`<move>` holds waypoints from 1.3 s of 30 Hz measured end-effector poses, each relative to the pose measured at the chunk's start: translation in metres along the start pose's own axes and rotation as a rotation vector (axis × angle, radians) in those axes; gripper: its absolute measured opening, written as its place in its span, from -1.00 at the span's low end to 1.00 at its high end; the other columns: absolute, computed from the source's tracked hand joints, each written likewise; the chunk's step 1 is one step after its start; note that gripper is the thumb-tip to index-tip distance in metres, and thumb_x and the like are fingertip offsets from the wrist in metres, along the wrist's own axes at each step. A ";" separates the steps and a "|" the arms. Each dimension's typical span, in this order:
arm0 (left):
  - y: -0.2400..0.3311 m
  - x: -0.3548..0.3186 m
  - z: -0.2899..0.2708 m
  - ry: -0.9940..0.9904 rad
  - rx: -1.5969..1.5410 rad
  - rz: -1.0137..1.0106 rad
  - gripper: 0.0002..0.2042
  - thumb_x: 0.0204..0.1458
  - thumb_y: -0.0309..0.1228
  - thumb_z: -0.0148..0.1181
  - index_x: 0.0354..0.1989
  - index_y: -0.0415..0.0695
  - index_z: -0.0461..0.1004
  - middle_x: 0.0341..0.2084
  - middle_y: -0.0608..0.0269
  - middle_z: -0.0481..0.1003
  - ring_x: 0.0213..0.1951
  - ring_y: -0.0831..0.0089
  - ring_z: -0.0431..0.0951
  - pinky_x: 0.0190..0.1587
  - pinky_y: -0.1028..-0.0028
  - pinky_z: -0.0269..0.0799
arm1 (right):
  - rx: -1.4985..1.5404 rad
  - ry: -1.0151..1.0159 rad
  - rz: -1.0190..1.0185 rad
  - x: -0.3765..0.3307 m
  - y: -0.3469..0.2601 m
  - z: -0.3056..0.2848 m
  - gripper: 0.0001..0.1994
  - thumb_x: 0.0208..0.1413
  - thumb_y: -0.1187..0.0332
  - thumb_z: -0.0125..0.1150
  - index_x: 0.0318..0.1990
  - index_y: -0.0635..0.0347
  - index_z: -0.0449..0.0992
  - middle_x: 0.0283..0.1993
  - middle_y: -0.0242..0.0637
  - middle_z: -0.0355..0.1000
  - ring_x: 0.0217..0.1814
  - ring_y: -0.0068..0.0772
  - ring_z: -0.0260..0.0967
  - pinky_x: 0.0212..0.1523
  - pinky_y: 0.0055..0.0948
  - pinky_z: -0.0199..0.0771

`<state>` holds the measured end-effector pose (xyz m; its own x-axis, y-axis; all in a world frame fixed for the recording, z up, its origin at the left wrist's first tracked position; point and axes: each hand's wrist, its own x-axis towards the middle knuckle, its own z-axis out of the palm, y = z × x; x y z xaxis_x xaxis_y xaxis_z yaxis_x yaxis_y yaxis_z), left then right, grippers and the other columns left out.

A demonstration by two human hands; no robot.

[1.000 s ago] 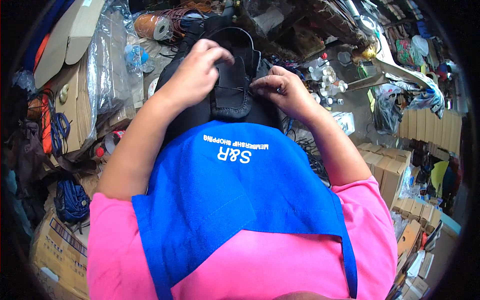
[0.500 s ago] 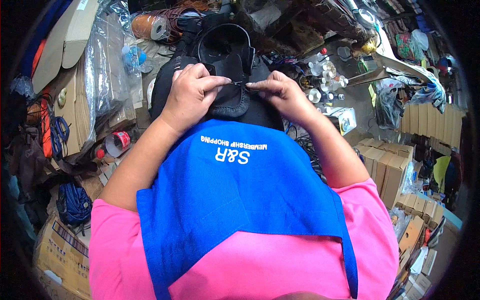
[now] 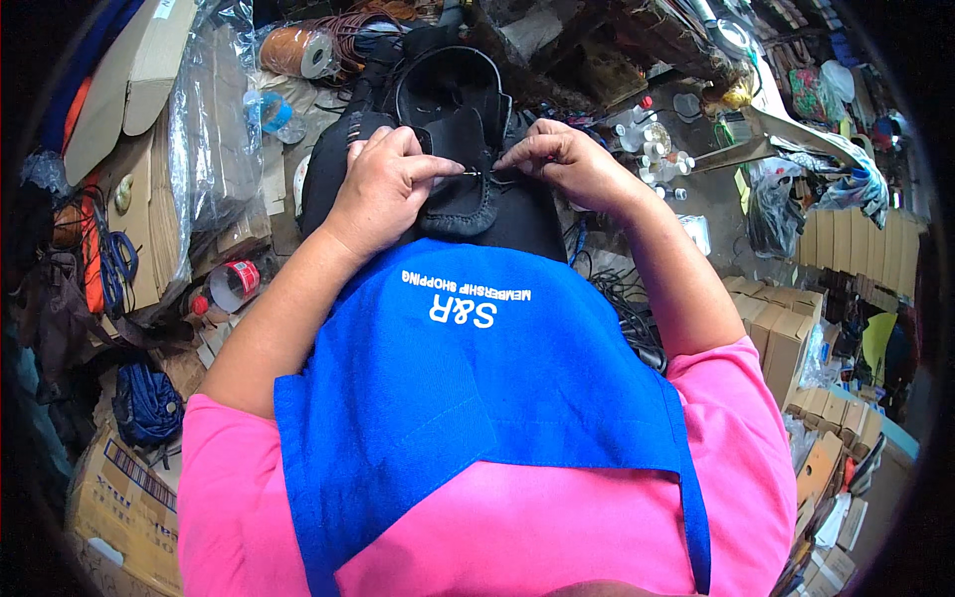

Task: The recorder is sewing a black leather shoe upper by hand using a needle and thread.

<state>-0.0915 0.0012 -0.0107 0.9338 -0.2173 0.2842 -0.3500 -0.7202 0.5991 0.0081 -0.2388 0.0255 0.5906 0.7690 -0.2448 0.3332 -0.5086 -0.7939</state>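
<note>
A black shoe (image 3: 460,211) rests on dark cloth in front of me, its toe toward me and its opening away from me. A row of stitches follows the edge of the toe. Pinched between the thumb and forefinger of my left hand (image 3: 388,179) is a thin, shiny needle (image 3: 472,173), lying over the shoe's upper. On the other side, my right hand (image 3: 557,164) has its fingertips pressed together close to the shoe's right edge. Whatever they hold is too small to make out.
An orange spool (image 3: 296,52) and a plastic bottle (image 3: 277,114) lie at the far left. Several small bottles (image 3: 652,144) stand to the right of my right hand. Flattened cardboard (image 3: 154,214) leans at left; stacked boxes (image 3: 781,323) sit at right.
My right hand has shifted slightly up, with its elbow swung outward to the right. The left fingertips and the needle have moved a little to the right and down.
</note>
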 end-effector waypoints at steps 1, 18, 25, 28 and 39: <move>0.000 0.000 0.001 -0.005 -0.010 -0.004 -0.74 -0.14 -0.48 0.22 -0.27 0.17 0.62 -0.55 0.34 0.26 -0.37 0.37 0.31 -0.25 0.36 0.17 | 0.003 -0.008 -0.008 0.000 0.000 0.000 -0.65 -0.07 0.60 0.09 -0.17 -0.03 0.63 -0.35 -0.35 0.33 -0.22 -0.44 0.31 -0.11 -0.50 0.32; 0.014 -0.008 -0.005 -0.034 -0.041 -0.146 -0.78 -0.18 -0.42 0.29 -0.28 0.04 0.60 -0.44 0.36 0.48 -0.23 0.39 0.43 -0.08 0.36 0.16 | 0.201 0.134 0.165 -0.013 -0.008 0.016 -0.71 -0.04 0.46 0.29 -0.09 0.05 0.58 -0.48 -0.54 0.35 -0.42 -0.72 0.25 -0.35 -0.62 0.32; 0.019 0.003 0.004 -0.098 -0.060 -0.272 -0.78 -0.14 -0.38 0.26 -0.24 0.00 0.57 -0.45 0.34 0.54 -0.21 0.40 0.45 -0.07 0.37 0.15 | 0.488 0.086 0.215 -0.002 0.003 0.021 -0.69 0.00 0.47 0.28 -0.05 0.19 0.53 -0.47 -0.60 0.38 -0.43 -0.77 0.22 -0.40 -0.68 0.26; 0.025 0.013 0.002 -0.131 -0.209 -0.379 -0.82 -0.12 -0.37 0.27 -0.32 -0.10 0.52 -0.45 0.28 0.56 -0.33 0.41 0.51 -0.10 0.38 0.24 | 0.459 0.032 0.247 -0.001 0.000 0.019 -0.69 0.02 0.50 0.26 -0.03 0.24 0.49 -0.30 -0.50 0.47 -0.26 -0.73 0.34 -0.18 -0.66 0.38; -0.004 0.018 0.002 -0.084 -0.189 -0.180 -0.84 -0.16 -0.45 0.27 -0.35 -0.14 0.55 -0.35 0.16 0.49 -0.16 0.22 0.45 -0.07 0.34 0.34 | 0.495 -0.084 0.221 0.002 -0.001 0.010 -0.73 0.03 0.51 0.24 -0.06 0.26 0.50 -0.18 -0.42 0.49 -0.16 -0.68 0.38 -0.08 -0.61 0.40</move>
<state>-0.0735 -0.0012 -0.0091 0.9824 -0.1566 0.1017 -0.1778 -0.6180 0.7658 0.0018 -0.2325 0.0205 0.5398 0.7030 -0.4631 -0.1899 -0.4342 -0.8806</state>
